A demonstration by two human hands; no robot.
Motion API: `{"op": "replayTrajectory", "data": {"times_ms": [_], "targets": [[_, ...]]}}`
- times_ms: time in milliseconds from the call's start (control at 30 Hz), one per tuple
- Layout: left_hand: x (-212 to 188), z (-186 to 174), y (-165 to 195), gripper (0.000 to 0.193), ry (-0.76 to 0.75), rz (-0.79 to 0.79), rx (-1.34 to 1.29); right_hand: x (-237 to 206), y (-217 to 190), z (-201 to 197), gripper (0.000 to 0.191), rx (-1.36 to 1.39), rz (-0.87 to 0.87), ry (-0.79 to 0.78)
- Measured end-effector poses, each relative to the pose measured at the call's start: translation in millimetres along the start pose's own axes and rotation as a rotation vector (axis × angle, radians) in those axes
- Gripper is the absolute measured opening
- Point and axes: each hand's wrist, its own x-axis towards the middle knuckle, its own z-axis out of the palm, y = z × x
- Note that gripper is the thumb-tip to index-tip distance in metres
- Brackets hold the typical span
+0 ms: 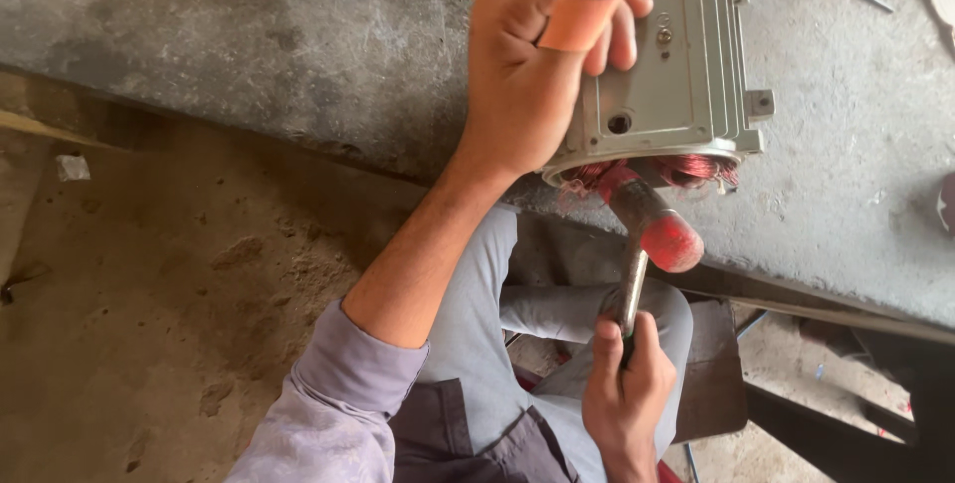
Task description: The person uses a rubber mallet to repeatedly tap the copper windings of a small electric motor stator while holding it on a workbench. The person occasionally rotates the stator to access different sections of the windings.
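Both hands hold firm: left hand [532, 75] grips the grey motor housing [676, 75], right hand [622, 384] the red-headed hammer [652, 229].

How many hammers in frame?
1. The red-headed hammer is gripped by the right hand, its head at the copper windings of the motor housing the left hand steadies. Others may lie off-frame.

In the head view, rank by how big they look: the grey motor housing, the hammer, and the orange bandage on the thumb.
1. Grey motor housing
2. Hammer, though it sits nearer the camera, so its lead is unsure
3. Orange bandage, clearly smallest
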Motion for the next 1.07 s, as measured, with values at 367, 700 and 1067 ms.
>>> {"op": "replayTrajectory", "data": {"times_ms": [367,700,1067], "targets": [[1,-1,-3,0.055,-0.026,0.027,0.001,5,4,8,0.027,0.185,-0.116,0.021],[4,-1,-4,0.057,-0.043,0.052,-0.048,-6,3,13,0.029,0.450,-0.163,0.070],[8,-1,-4,0.060,-0.040,0.031,0.007,-5,6,18,0.027,0.364,-0.107,0.070]]}}
